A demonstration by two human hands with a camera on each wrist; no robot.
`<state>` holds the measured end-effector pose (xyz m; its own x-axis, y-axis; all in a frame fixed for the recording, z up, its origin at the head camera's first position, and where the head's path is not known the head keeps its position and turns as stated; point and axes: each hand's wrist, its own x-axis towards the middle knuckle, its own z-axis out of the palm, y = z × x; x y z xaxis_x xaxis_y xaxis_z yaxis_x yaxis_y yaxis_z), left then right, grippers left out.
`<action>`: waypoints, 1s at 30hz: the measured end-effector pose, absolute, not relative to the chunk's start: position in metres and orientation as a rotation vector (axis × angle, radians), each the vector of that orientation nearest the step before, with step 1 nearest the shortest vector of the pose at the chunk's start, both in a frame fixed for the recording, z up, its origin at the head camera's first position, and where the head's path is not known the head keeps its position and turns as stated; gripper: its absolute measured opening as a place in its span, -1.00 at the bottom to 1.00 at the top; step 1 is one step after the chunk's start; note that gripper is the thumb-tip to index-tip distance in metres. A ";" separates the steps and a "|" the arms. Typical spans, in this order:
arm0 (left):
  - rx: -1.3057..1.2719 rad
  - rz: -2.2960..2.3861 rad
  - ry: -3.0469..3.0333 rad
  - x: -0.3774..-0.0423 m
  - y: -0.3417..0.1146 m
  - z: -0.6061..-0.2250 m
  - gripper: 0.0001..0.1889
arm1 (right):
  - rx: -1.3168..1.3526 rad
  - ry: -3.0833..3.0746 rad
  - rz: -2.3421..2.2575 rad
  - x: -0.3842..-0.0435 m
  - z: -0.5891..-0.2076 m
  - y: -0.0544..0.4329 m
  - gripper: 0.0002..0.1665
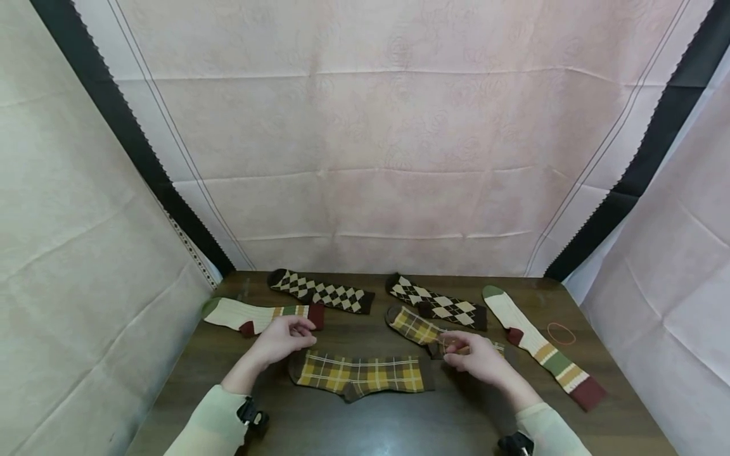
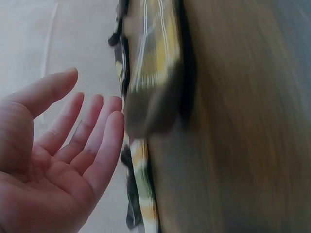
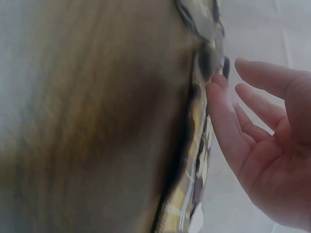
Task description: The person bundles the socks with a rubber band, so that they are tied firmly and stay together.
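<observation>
1. right fingers (image 3: pixel 226 121): loosely bent, thumb apart from them, no grip visible. they are over the right plaid sock (image 1: pixel 415 325); i cannot tell whether the tips touch the knit.
2. left fingers (image 2: pixel 108 150): slightly bent, thumb well away, nothing held. they are near the toe end of the left plaid sock (image 1: pixel 376 373).
3. the right plaid sock lies aslant on the counter (image 1: pixel 365 430), toe away from me and to the left, cuff toward my right, middle partly hidden. i judge the step in hand to be handling this sock. to lift it, i should pinch both layers at the cuff and support the heel, so the knit neither folds nor stretches.
4. the left plaid sock lies crosswise, heel toward me, cuff to my right. i should use it as the alignment reference: toe to toe, heel to heel.
5. the right argyle sock (image 1: pixel 436 302) lies close behind; raise, do not drag, to avoid catching it. the left argyle sock (image 1: pixel 319 292) lies farther left.
6. the left striped sock (image 1: pixel 245 313) and right striped sock (image 1: pixel 547 351) flank the layout. a thin loop (image 1: pixel 561 344) lies beside the latter; leave these undisturbed.
</observation>
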<state>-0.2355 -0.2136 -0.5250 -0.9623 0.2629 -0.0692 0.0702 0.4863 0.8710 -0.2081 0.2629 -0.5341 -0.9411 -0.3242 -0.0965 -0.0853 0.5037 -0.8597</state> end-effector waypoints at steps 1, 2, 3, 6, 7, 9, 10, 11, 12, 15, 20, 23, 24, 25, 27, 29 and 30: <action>0.303 1.479 2.533 -0.237 -0.208 -0.525 -0.68 | -0.333 2.514 -1.415 -0.208 -0.533 0.265 -0.42; 0.316 1.487 2.529 -0.238 -0.202 -0.525 -0.68 | -0.324 2.524 -1.416 -0.209 -0.532 0.268 -0.42; 0.328 1.496 2.521 -0.240 -0.197 -0.525 -0.68 | -0.312 2.532 -1.421 -0.209 -0.530 0.270 -0.43; 0.343 1.524 2.500 -0.243 -0.182 -0.526 -0.67 | -0.284 2.554 -1.424 -0.209 -0.527 0.276 -0.43; 0.343 1.537 2.489 -0.245 -0.177 -0.526 -0.67 | -0.268 2.561 -1.427 -0.209 -0.526 0.279 -0.43; 0.347 1.564 2.464 -0.247 -0.167 -0.527 -0.65 | -0.240 2.573 -1.434 -0.208 -0.523 0.283 -0.42; 0.349 1.575 2.452 -0.249 -0.163 -0.528 -0.65 | -0.227 2.588 -1.427 -0.207 -0.522 0.286 -0.42; 0.354 1.589 2.437 -0.251 -0.158 -0.529 -0.65 | -0.209 2.605 -1.423 -0.206 -0.521 0.289 -0.43; 0.360 1.599 2.425 -0.253 -0.153 -0.530 -0.64 | -0.195 2.623 -1.419 -0.206 -0.520 0.292 -0.43; 0.380 1.608 2.400 -0.257 -0.138 -0.535 -0.64 | -0.158 2.675 -1.382 -0.204 -0.518 0.301 -0.43; 0.392 1.608 2.370 -0.262 -0.113 -0.542 -0.64 | -0.114 2.675 -1.372 -0.200 -0.525 0.319 -0.41; 0.380 1.616 2.354 -0.263 -0.097 -0.543 -0.63 | -0.098 2.673 -1.390 -0.198 -0.529 0.330 -0.41; 0.374 1.617 2.350 -0.264 -0.093 -0.542 -0.63 | -0.088 2.677 -1.394 -0.197 -0.529 0.333 -0.41; 0.367 1.614 2.352 -0.264 -0.088 -0.542 -0.63 | -0.084 2.672 -1.403 -0.196 -0.530 0.336 -0.41; 0.345 1.611 2.355 -0.265 -0.080 -0.542 -0.64 | -0.080 2.669 -1.409 -0.194 -0.530 0.341 -0.42; 0.325 1.606 2.368 -0.267 -0.073 -0.542 -0.65 | -0.042 2.661 -1.423 -0.193 -0.530 0.344 -0.42; 0.313 1.601 2.381 -0.268 -0.071 -0.542 -0.66 | -0.027 2.657 -1.426 -0.192 -0.530 0.346 -0.42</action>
<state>-0.2679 -0.0708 -0.5425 -0.9445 0.3160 -0.0901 0.0358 0.3715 0.9277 -0.1919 0.3460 -0.5297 -0.9919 -0.0752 -0.1025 0.0438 0.5546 -0.8309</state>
